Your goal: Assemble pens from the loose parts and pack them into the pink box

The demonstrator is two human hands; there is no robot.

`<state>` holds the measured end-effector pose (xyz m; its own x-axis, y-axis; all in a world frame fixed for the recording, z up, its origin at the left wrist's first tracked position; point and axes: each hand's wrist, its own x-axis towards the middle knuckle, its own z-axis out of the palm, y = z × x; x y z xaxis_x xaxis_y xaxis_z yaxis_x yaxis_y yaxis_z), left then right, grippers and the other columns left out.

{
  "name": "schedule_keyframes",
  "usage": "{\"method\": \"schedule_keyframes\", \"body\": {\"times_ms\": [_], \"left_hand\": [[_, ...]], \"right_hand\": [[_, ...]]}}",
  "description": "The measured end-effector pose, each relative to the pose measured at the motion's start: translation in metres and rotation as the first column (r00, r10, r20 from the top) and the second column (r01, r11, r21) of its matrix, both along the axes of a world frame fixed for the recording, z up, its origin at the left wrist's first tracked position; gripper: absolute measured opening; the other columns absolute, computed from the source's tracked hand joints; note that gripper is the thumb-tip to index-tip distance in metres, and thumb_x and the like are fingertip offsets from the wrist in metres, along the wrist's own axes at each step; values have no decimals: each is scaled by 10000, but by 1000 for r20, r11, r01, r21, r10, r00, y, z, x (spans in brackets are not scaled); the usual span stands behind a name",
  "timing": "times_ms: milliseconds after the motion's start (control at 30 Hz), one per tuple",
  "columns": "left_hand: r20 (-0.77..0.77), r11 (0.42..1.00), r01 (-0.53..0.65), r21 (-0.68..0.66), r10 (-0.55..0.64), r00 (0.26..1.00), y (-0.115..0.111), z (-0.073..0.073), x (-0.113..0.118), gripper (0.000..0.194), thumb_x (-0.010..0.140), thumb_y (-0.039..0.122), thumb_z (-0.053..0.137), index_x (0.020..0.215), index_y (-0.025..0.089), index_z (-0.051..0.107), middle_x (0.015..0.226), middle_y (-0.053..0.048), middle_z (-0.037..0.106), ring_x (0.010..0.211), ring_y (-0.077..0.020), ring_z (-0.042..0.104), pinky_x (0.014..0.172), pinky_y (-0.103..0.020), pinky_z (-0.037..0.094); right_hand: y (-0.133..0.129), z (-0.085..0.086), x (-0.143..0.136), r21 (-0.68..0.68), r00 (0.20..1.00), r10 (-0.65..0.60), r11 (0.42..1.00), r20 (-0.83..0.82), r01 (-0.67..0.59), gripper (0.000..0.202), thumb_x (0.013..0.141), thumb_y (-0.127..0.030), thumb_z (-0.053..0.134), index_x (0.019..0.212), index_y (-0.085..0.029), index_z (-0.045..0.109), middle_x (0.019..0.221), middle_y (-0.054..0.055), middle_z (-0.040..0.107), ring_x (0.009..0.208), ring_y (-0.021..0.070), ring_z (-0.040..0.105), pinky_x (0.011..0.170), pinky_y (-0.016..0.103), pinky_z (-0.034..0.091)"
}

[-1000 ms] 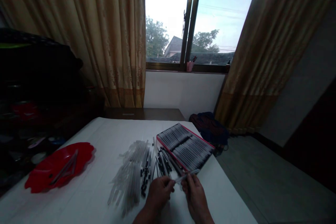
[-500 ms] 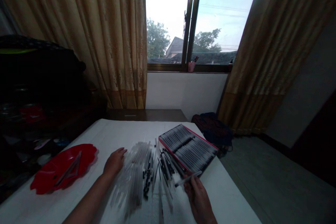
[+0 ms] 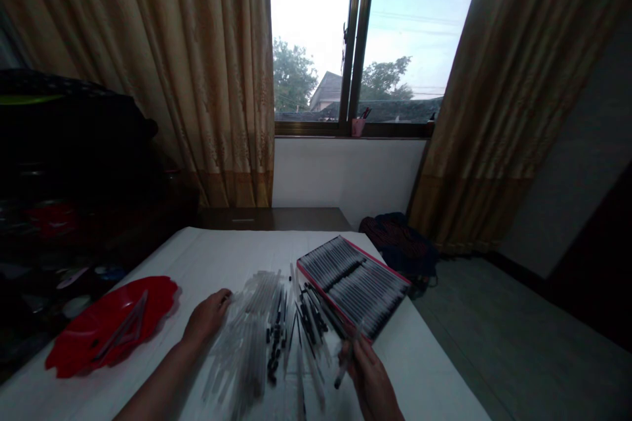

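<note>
My right hand [image 3: 370, 368] grips a clear-barrelled pen [image 3: 344, 368] with a dark end pointing down and toward me. It is just off the near corner of a red-edged box [image 3: 353, 283] packed with two rows of similar pens. My left hand [image 3: 207, 316] lies on the table at the left side of a heap of clear plastic tubes [image 3: 254, 342], fingers loosely bent and nothing seen in them. Between the hands lie loose black pen caps [image 3: 274, 348] and thin dark refills [image 3: 309, 312], partly blurred.
On the left of the white-covered table [image 3: 207, 253] sits a red scalloped dish [image 3: 153, 316] with a clear triangular ruler [image 3: 123, 329] in it. Beyond the table's right edge a dark cloth bundle [image 3: 399, 240] rests. A pink pen cup [image 3: 358, 127] stands on the windowsill.
The pen in my right hand has turned from nearly level to steep, its dark end now lower. My left hand has drawn slightly left and toward me, its fingers more bent.
</note>
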<state>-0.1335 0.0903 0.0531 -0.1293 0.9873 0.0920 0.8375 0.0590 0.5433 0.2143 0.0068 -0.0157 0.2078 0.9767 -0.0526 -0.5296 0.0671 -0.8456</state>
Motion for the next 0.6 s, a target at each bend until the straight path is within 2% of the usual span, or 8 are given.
{"method": "schedule_keyframes", "body": {"times_ms": [67, 133, 233, 333, 433, 500, 600], "left_hand": [[141, 1000, 24, 1, -24, 990, -2, 1, 15, 329, 824, 329, 426, 1073, 226, 614, 1008, -57, 699, 902, -216, 640, 797, -317, 462], [294, 997, 71, -3, -67, 953, -5, 0, 38, 407, 816, 399, 426, 1145, 215, 581, 963, -51, 707, 800, -194, 661, 687, -292, 498], [480, 988, 156, -4, -135, 867, -11, -8, 81, 535, 788, 534, 427, 1155, 169, 565, 869, -64, 704, 699, -178, 663, 541, -260, 500], [579, 975, 223, 9, -187, 794, -17, -19, 122, 570, 785, 586, 404, 1136, 165, 559, 877, -72, 693, 671, -158, 656, 497, -233, 481], [609, 961, 275, 23, -232, 758, -21, -25, 149, 583, 765, 583, 432, 1125, 144, 563, 854, -74, 685, 645, -164, 644, 459, -227, 455], [592, 952, 301, 50, -271, 759, -23, -24, 157, 534, 737, 547, 499, 1075, 147, 605, 856, -70, 684, 683, -180, 644, 507, -248, 471], [516, 930, 345, 126, -358, 778, -29, -15, 157, 328, 715, 430, 587, 921, 194, 685, 906, -56, 682, 851, -212, 631, 732, -297, 482]], "right_hand": [[0, 2, -2, -47, 997, 64, 997, -34, -65, 497, 605, -529, 782, 964, -198, 686, 629, -8, 607, 535, 137, 547, 492, 245, 465], [1, 3, -4, -97, 995, 88, 991, -37, -91, 557, 576, -547, 789, 996, -203, 666, 569, -45, 550, 416, 86, 453, 374, 190, 342], [3, 2, -7, -153, 996, 91, 984, -7, -91, 644, 504, -570, 810, 1007, -199, 654, 491, -83, 482, 333, 36, 324, 333, 151, 194], [5, 1, -8, -139, 995, 97, 986, 23, -93, 606, 481, -593, 803, 905, -182, 667, 440, -103, 415, 329, 24, 279, 336, 145, 169], [3, 2, -8, -123, 990, 133, 984, 48, -126, 535, 502, -594, 796, 798, -169, 661, 426, -111, 378, 335, 16, 259, 343, 143, 165], [1, 6, -8, -122, 984, 166, 980, 67, -157, 512, 530, -581, 791, 798, -163, 665, 438, -105, 390, 344, 16, 277, 354, 143, 179], [-2, 11, -8, -90, 973, 196, 978, 125, -185, 503, 575, -583, 767, 817, -150, 682, 459, -90, 416, 352, 19, 295, 361, 151, 190]]}}
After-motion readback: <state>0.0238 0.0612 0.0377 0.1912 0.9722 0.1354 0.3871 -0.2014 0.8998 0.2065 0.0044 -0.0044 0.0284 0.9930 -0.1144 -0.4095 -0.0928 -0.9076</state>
